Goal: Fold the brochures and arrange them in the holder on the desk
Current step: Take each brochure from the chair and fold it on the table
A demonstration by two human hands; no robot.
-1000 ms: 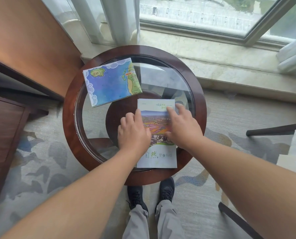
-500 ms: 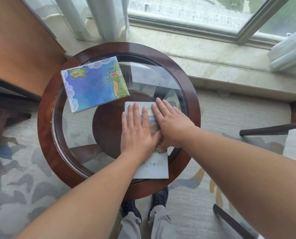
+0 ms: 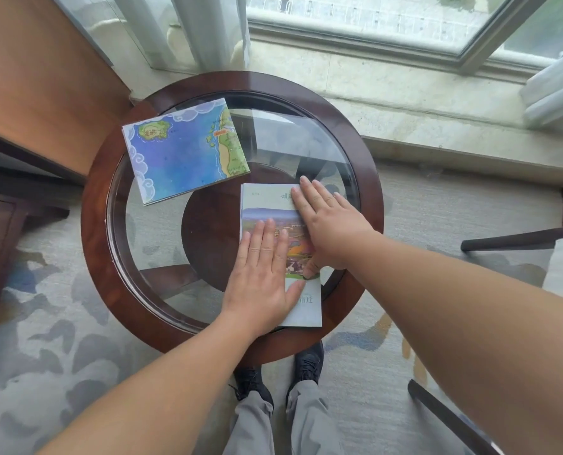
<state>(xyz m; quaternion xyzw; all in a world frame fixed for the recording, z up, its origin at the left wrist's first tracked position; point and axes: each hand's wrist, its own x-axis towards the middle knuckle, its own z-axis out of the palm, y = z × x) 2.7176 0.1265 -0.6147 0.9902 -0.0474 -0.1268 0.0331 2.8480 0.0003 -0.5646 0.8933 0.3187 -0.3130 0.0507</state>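
A folded pale-green brochure (image 3: 263, 201) with a landscape photo lies flat near the front of the round glass table (image 3: 99, 224). My left hand (image 3: 263, 274) presses flat on its lower left part, fingers together. My right hand (image 3: 329, 221) lies flat across its upper right part, fingers spread a little. Neither hand grips it. A second folded brochure (image 3: 184, 156), a blue sea map, rests on the table's back left, apart from both hands. No holder is in view.
The table has a dark wooden rim and a glass top. A wooden desk side (image 3: 27, 93) stands at the left. A chair arm (image 3: 519, 239) reaches in from the right. Window sill and curtains lie behind. My shoes (image 3: 306, 362) are under the front edge.
My hands have slid apart over the brochure: the left one moved down towards me, the right one up and to the right, so the photo shows between them.
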